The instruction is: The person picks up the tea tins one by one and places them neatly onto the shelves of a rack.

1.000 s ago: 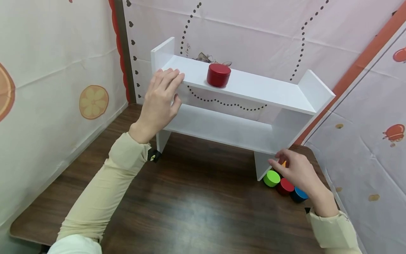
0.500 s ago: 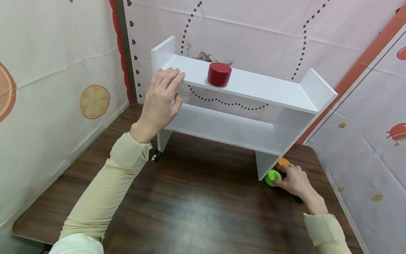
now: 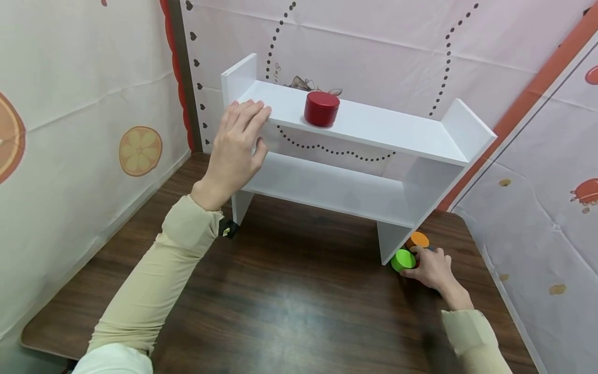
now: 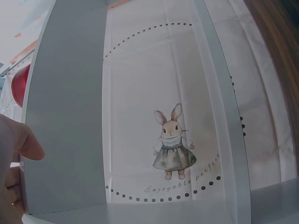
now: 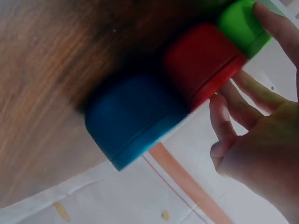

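Observation:
My left hand [image 3: 235,148] rests its fingers on the left end of the upper board of a white two-tier shelf [image 3: 392,130], thumb below the board's front edge. A round red tin [image 3: 321,109] stands on that board, right of the hand. Down by the shelf's right foot, my right hand [image 3: 433,267] pinches a light green tin [image 3: 403,261] between thumb and fingers. An orange tin [image 3: 418,239] is just behind it. In the right wrist view, another red tin [image 5: 203,63] and a blue tin [image 5: 135,119] stand in line with the green tin; in the head view the hand mostly hides them.
The shelf stands on a dark brown wooden table [image 3: 280,301]. Printed cloth walls [image 3: 355,47] enclose the table at the back and both sides. A rabbit figure [image 4: 173,144] on the back cloth shows through the shelf in the left wrist view.
My right hand has come down from above the tins to the green tin and closed its thumb and fingers on it. The left hand has stayed on the shelf.

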The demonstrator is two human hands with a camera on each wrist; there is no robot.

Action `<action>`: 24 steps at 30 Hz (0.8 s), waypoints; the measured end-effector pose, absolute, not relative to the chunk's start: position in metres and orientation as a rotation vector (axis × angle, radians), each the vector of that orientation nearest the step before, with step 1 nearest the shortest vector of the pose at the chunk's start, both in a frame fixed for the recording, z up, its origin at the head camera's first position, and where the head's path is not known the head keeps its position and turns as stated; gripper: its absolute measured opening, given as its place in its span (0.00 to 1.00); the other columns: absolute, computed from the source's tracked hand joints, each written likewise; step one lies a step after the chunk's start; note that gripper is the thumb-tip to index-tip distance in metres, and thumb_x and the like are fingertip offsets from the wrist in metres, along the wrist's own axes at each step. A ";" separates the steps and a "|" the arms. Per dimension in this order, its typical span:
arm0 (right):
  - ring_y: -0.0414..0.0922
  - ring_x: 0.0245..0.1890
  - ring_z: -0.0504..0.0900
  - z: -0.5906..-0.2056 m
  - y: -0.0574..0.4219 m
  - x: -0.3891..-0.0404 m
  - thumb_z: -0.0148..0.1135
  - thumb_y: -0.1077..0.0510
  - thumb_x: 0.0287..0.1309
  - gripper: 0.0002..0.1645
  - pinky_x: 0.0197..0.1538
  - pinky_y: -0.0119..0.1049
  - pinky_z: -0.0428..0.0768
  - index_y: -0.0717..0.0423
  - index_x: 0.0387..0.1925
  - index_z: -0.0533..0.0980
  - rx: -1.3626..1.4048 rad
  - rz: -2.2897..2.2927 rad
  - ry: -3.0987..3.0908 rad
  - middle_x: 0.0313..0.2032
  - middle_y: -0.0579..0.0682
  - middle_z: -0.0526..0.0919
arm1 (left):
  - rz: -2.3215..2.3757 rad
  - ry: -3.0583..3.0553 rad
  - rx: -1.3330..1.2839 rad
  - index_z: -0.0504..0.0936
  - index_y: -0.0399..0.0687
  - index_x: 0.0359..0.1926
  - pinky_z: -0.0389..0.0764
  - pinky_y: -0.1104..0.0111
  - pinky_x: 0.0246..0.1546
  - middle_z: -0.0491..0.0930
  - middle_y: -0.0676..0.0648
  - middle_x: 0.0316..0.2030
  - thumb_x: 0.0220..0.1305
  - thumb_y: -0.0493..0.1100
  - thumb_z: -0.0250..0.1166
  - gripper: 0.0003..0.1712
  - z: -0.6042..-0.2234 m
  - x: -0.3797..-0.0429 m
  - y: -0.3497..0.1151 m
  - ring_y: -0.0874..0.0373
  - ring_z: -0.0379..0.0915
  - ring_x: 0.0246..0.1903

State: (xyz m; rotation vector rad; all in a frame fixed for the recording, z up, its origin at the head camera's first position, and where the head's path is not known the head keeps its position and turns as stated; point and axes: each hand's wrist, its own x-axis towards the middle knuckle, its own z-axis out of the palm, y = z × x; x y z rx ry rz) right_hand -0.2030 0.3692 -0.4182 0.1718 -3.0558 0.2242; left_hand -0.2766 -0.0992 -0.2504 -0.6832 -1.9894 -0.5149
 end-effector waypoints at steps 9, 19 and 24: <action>0.56 0.33 0.65 -0.424 0.371 -0.202 0.72 0.45 0.37 0.37 0.32 0.46 0.54 0.64 0.48 0.74 0.131 0.295 -3.002 0.33 0.57 0.81 | -0.513 -1.980 -0.678 0.71 0.39 0.59 0.45 0.61 0.70 0.70 0.41 0.58 0.51 0.29 0.54 0.29 -0.251 -0.278 -0.100 0.48 0.58 0.62; 0.57 0.36 0.66 -0.419 0.371 -0.199 0.72 0.45 0.38 0.38 0.34 0.47 0.54 0.64 0.47 0.71 0.086 0.368 -2.946 0.36 0.62 0.78 | -0.522 -1.976 -0.674 0.71 0.39 0.59 0.46 0.61 0.70 0.70 0.40 0.58 0.52 0.30 0.54 0.29 -0.251 -0.278 -0.099 0.48 0.59 0.62; 0.59 0.39 0.67 -0.409 0.370 -0.196 0.71 0.42 0.39 0.41 0.35 0.49 0.54 0.64 0.49 0.70 0.066 0.397 -2.931 0.37 0.63 0.78 | -0.527 -1.974 -0.673 0.71 0.39 0.59 0.46 0.61 0.70 0.70 0.40 0.58 0.52 0.30 0.53 0.29 -0.250 -0.278 -0.099 0.48 0.59 0.62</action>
